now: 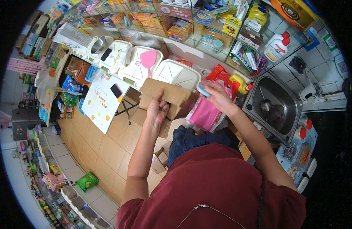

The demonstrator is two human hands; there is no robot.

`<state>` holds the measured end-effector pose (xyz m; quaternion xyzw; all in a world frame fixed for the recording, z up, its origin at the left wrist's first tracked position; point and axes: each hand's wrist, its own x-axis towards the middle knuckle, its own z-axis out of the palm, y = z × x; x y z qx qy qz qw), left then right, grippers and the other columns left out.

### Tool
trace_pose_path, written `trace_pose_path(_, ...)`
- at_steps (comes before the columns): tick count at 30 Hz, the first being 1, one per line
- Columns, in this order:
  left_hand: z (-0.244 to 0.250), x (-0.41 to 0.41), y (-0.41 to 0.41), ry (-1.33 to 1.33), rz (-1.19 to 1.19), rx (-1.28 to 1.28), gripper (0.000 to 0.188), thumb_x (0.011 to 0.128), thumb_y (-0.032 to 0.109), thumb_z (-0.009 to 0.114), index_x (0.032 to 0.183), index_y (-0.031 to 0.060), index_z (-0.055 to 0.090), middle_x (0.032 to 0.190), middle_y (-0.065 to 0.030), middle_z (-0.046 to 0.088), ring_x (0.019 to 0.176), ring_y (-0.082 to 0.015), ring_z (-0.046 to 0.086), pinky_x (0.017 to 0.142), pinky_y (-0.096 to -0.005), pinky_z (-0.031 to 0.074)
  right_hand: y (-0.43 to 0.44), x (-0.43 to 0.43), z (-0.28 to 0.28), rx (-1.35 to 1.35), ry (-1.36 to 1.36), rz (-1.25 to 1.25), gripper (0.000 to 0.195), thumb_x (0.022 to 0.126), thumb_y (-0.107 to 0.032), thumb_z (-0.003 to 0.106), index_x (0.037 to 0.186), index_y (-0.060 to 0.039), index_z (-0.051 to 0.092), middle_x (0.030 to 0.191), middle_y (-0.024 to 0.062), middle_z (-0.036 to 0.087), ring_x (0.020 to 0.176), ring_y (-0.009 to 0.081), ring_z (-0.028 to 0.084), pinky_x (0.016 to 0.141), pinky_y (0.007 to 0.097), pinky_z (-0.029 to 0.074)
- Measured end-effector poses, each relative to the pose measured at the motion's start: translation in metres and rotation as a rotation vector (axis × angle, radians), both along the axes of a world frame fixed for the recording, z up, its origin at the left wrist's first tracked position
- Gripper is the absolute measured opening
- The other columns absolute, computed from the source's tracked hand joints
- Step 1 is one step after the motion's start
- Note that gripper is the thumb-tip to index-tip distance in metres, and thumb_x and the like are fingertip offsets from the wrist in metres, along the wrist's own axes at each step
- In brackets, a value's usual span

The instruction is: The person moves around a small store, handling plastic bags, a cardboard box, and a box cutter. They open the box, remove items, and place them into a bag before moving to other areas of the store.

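My left hand (pixel 158 110) grips a brown cardboard box (pixel 161 88) by its near side, with the thumb on the outside and the fingers curled. The box's flaps stand partly raised, and its inside is hidden from me. To the right, my right hand (pixel 219 96) pinches a small light-blue oval object (pixel 203 90) between thumb and fingers, apart from the box. Its exact kind is unclear. Below that hand a pink plastic bag or packet (pixel 206 114) lies by my knees. A red plastic bag (pixel 216 75) sits just beyond it.
White lidded bins (pixel 176 73) line the far side, one with a pink fly swatter (pixel 148 58) on it. On the left is a folding table (pixel 103 106) with a phone (pixel 116 90). A steel sink (pixel 274 106) stands right, beneath glass shelves (pixel 210 47). A green packet (pixel 87 181) lies lower left.
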<state>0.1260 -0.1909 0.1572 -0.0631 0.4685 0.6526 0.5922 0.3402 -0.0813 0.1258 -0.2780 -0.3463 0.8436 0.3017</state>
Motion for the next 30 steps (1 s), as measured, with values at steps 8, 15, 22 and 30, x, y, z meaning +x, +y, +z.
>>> trace_pose_path(8, 0.031, -0.001, 0.003, -0.242, 0.153, 0.295, 0.011, 0.088, 0.019, 0.047, 0.089, 0.0079, 0.049, 0.068, 0.0007, 0.053, 0.036, -0.0058, 0.027, 0.036, -0.0196, 0.02, -0.047, 0.001, 0.064, 0.157, -0.013, 0.143, 0.025, 0.088, -0.012, 0.048, 0.109, 0.001, 0.042, 0.098, 0.0118, 0.054, 0.081, 0.0194, 0.06, 0.067, 0.0307, 0.053)
trace_pose_path(15, 0.047, 0.013, 0.01, -0.192, 0.137, 0.323, 0.012, 0.089, 0.019, 0.046, 0.09, 0.0075, 0.049, 0.065, 0.0009, 0.052, 0.035, -0.0065, 0.026, 0.036, -0.0203, 0.019, -0.043, -0.023, 0.088, 0.433, -0.08, -0.096, 0.024, 0.087, -0.014, 0.052, 0.103, 0.0003, 0.043, 0.089, 0.0097, 0.055, 0.07, 0.0138, 0.06, 0.048, 0.0231, 0.051)
trace_pose_path(22, 0.044, 0.019, 0.017, -0.102, 0.207, 0.321, 0.011, 0.088, 0.018, 0.047, 0.089, 0.0077, 0.05, 0.067, 0.001, 0.053, 0.035, -0.0067, 0.025, 0.036, -0.0207, 0.019, -0.04, -0.027, 0.09, 0.524, -0.134, -0.163, 0.02, 0.085, -0.012, 0.055, 0.099, -0.0006, 0.045, 0.085, 0.0095, 0.057, 0.067, 0.0129, 0.06, 0.045, 0.0221, 0.05)
trace_pose_path(30, 0.053, 0.034, 0.028, 0.062, 0.292, 0.225, 0.008, 0.087, 0.019, 0.05, 0.083, 0.0119, 0.05, 0.057, 0.0051, 0.042, 0.037, -0.0057, 0.027, 0.037, -0.0203, 0.02, -0.054, -0.024, 0.077, 0.745, -0.347, -0.212, 0.017, 0.081, -0.01, 0.059, 0.09, -0.0012, 0.047, 0.073, 0.0072, 0.054, 0.053, 0.0101, 0.055, 0.037, 0.0228, 0.043)
